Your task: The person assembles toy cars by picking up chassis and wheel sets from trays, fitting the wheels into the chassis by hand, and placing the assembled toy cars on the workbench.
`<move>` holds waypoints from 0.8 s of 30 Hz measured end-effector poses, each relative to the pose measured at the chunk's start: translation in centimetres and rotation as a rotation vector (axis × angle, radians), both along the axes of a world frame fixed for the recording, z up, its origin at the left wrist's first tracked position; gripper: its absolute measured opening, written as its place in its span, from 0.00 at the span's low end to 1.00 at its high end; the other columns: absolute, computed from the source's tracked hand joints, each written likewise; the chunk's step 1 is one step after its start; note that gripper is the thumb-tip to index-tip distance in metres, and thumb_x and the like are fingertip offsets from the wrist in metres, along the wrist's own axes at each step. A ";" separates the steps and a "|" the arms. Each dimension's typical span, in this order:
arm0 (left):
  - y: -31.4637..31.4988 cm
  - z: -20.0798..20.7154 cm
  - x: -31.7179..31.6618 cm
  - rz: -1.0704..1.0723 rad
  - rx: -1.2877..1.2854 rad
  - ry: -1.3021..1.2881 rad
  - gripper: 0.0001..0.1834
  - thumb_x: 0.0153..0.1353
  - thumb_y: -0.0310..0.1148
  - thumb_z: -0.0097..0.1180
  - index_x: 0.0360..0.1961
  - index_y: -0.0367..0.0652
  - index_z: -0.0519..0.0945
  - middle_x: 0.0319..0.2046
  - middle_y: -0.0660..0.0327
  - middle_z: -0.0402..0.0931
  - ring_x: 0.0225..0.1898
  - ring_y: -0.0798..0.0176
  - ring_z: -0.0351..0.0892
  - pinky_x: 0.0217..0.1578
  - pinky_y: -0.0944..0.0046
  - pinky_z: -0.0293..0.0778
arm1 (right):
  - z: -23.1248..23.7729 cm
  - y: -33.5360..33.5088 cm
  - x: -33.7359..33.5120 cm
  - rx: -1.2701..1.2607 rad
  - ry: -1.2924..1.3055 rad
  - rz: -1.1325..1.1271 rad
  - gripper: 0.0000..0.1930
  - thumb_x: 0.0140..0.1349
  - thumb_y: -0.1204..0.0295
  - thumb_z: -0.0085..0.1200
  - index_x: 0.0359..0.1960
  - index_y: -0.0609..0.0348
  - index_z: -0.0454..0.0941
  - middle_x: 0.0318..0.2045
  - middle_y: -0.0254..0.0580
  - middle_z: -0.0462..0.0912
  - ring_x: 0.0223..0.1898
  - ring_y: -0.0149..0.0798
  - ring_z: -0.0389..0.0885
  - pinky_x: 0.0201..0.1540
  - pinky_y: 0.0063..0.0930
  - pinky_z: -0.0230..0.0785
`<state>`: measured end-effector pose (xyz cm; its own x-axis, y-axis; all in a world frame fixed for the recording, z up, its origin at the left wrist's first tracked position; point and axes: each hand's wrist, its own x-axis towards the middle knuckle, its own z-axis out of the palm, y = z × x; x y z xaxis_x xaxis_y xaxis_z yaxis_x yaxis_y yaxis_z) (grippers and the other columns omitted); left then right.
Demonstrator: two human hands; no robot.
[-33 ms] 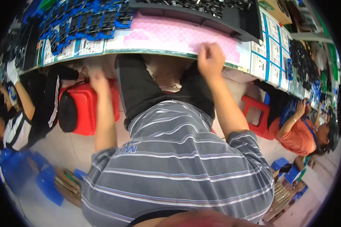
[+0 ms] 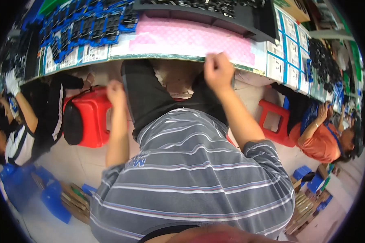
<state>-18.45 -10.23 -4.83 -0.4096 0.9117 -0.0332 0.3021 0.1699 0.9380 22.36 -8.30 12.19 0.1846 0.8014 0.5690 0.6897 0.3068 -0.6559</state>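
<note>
My right hand (image 2: pixel 220 73) is raised just in front of the table's near edge, its fingers curled into a loose fist. Nothing shows in it or sticks out of it. Off to the left, above the floor beside a red stool (image 2: pixel 94 115), my left hand (image 2: pixel 116 94) is held up with fingers folded in. It is slightly blurred, and no thing can be seen in it. Neither hand touches the table. Nearest to the right hand on the tabletop lies a pink sheet of bubble wrap (image 2: pixel 190 38).
A dark tray (image 2: pixel 247 30) with small black parts stands behind the pink sheet. Blue holders with black parts (image 2: pixel 89 30) fill the table's left. Printed sheets (image 2: pixel 278 67) lie at right. Co-workers sit on both sides, one by another red stool (image 2: pixel 271 121). Blue bins (image 2: pixel 48 194) stand behind left.
My right hand has moved back from the table edge and a little left. My left hand has shifted right and slightly back towards me. Both remain closed.
</note>
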 end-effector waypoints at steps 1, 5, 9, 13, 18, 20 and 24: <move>-2.8 -0.5 4.9 0.000 -0.090 0.124 0.15 0.61 0.33 0.59 0.47 0.38 0.78 0.37 0.53 0.77 0.41 0.58 0.77 0.48 0.59 0.72 | -1.3 -1.4 -0.3 0.130 -0.195 0.097 0.03 0.49 0.77 0.58 0.23 0.54 0.77 0.22 0.39 0.75 0.26 0.45 0.75 0.37 0.38 0.67; -2.9 5.0 10.2 -0.155 -0.002 0.687 0.18 0.57 0.34 0.60 0.46 0.37 0.75 0.43 0.44 0.71 0.49 0.39 0.70 0.52 0.48 0.67 | -10.0 -8.2 -2.0 -0.605 0.092 0.426 0.12 0.53 0.67 0.59 0.37 0.59 0.79 0.31 0.49 0.79 0.41 0.56 0.78 0.47 0.45 0.72; -0.9 4.9 9.1 -0.293 -0.009 0.783 0.13 0.57 0.34 0.58 0.40 0.38 0.73 0.40 0.46 0.70 0.45 0.39 0.71 0.47 0.46 0.68 | -13.3 -8.2 -3.6 -1.210 -0.487 0.585 0.24 0.58 0.59 0.50 0.50 0.64 0.81 0.52 0.62 0.79 0.57 0.54 0.77 0.55 0.42 0.72; 2.4 6.0 11.7 -0.477 0.087 0.921 0.13 0.57 0.35 0.58 0.38 0.40 0.74 0.39 0.48 0.71 0.44 0.40 0.71 0.46 0.47 0.69 | -17.2 -4.7 -5.7 -1.469 -0.430 0.853 0.21 0.57 0.61 0.51 0.47 0.61 0.83 0.49 0.57 0.82 0.53 0.52 0.80 0.52 0.41 0.73; 7.5 4.6 19.3 -0.624 0.158 0.847 0.08 0.56 0.36 0.58 0.32 0.44 0.78 0.31 0.52 0.77 0.36 0.44 0.77 0.39 0.48 0.72 | -33.3 -5.6 -1.1 -1.854 0.190 0.905 0.20 0.48 0.63 0.67 0.44 0.55 0.85 0.42 0.45 0.86 0.41 0.43 0.83 0.46 0.38 0.74; 4.6 2.7 10.7 -0.524 0.082 1.024 0.09 0.56 0.35 0.58 0.34 0.41 0.80 0.32 0.49 0.79 0.37 0.42 0.78 0.41 0.47 0.73 | -18.7 -2.3 -4.7 -1.697 -0.339 1.223 0.33 0.62 0.55 0.58 0.67 0.53 0.67 0.65 0.31 0.72 0.67 0.34 0.64 0.69 0.37 0.53; 7.1 3.1 18.3 -0.863 -0.162 1.238 0.26 0.63 0.47 0.52 0.54 0.39 0.78 0.55 0.42 0.75 0.56 0.34 0.72 0.60 0.41 0.64 | -26.8 -3.6 -1.5 -1.645 -0.128 0.886 0.28 0.59 0.58 0.57 0.64 0.46 0.73 0.61 0.39 0.75 0.60 0.35 0.73 0.59 0.37 0.67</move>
